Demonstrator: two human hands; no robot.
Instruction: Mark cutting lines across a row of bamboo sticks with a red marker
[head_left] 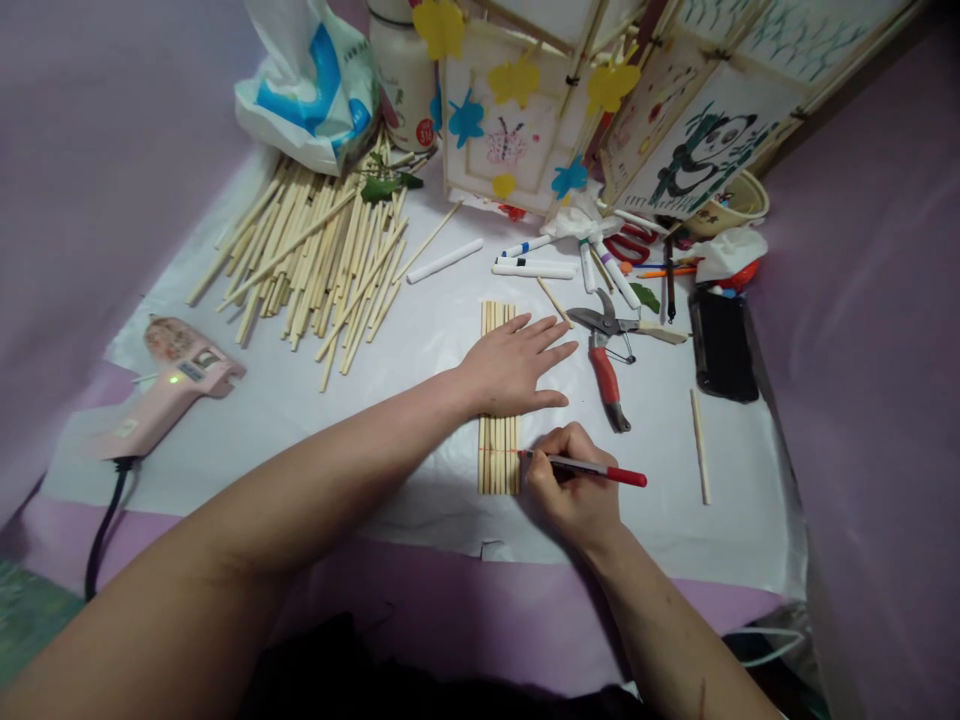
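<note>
Several wooden sticks (498,472) lie side by side in a flat row on the white sheet. Across the middle of the row rests my left hand (516,368), palm down with its fingers spread, hiding part of the sticks. A thin red line crosses the sticks below it. My right hand (574,485) grips a red marker pen (589,466), its tip at the right edge of the row, level with the red line. Beyond my left fingertips lie red-handled pruning shears (606,360) and a short stick (553,302).
A pink glue gun (176,385) lies at left, below a heap of wooden sticks (315,255) and a tissue pack (311,95). White markers (534,270), red scissors (631,243) and a phone (724,345) lie towards the back and right. Decorated paper panels (510,130) stand behind.
</note>
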